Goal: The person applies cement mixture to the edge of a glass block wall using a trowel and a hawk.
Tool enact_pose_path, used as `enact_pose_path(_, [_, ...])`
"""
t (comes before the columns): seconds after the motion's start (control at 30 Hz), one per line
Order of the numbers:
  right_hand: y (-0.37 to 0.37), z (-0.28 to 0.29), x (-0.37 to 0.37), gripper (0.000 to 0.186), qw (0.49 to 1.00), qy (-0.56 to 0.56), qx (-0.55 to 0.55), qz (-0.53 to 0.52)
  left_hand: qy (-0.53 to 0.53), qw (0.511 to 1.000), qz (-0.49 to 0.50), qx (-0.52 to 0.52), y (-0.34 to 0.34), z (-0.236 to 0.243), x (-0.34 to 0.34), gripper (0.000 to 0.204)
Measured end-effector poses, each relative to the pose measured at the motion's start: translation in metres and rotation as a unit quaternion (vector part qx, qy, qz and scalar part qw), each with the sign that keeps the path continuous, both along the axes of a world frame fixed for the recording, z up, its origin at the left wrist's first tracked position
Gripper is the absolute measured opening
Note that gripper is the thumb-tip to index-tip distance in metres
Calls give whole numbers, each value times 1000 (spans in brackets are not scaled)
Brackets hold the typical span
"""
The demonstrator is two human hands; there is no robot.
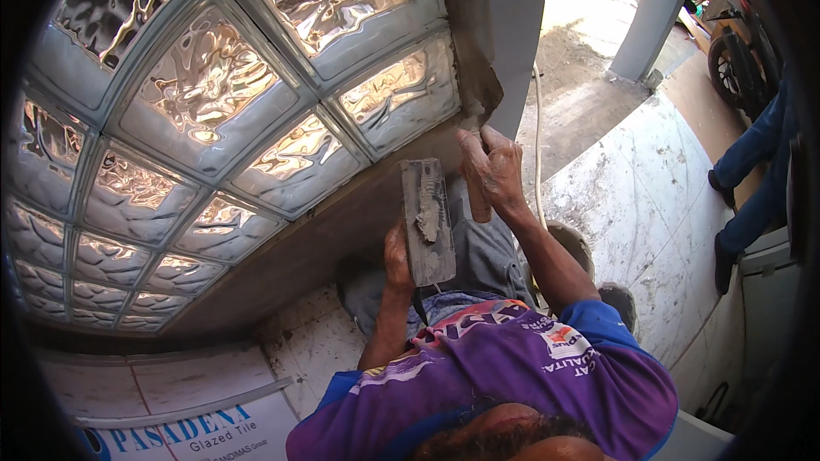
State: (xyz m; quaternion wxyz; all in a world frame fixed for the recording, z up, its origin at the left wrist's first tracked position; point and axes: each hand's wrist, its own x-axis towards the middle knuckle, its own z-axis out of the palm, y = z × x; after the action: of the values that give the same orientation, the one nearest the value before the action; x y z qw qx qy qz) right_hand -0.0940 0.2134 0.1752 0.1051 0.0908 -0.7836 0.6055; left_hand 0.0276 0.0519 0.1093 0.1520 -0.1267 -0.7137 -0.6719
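Note:
My left hand [395,256] grips a rectangular metal float [440,248], held with its flat face up and a grey lump of paste [430,205] on it. To its right, my right hand [497,166] is closed on the handle [480,205] of a putty knife, whose blade [480,96] is at the grey plastered strip [470,26] beside the glass-block panel [213,102]. Whether the blade touches the plaster I cannot tell.
A pale hose [538,119] runs down behind my right arm to a bucket [571,248]. A grey post [641,34], a two-wheeler [735,60] and another person's jeans-clad legs [747,171] are at right on the white tiles [632,205]. A tile box [188,427] lies lower left.

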Motion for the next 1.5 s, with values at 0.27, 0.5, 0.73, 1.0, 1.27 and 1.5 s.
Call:
enact_pose_path(0.27, [-5, 26, 1, 39, 1000, 15, -26, 5, -14, 999, 3, 31, 1, -11, 3, 47])
enact_pose_path(0.5, [-5, 37, -9, 39, 998, -1, -57, 0, 78, 990, 55, -109, -1, -7, 0, 46])
enact_pose_path(0.73, [5, -7, -5, 37, 1000, -23, -5, 4, 94, 984, 65, -138, -1, -5, 0, 42])
enact_pose_path(1.0, [20, 13, 20, 36, 999, -32, -3, 30, 187, 959, 114, -179, 2, -10, -4, 37])
enact_pose_path(1.27, [1, 52, -8, 39, 999, 11, -23, 25, 80, 991, 70, -83, -6, -32, 1, 44])
enact_pose_path(1.5, [-4, 43, -2, 40, 998, -27, -55, 20, 146, 970, 101, -164, -8, -17, 3, 44])
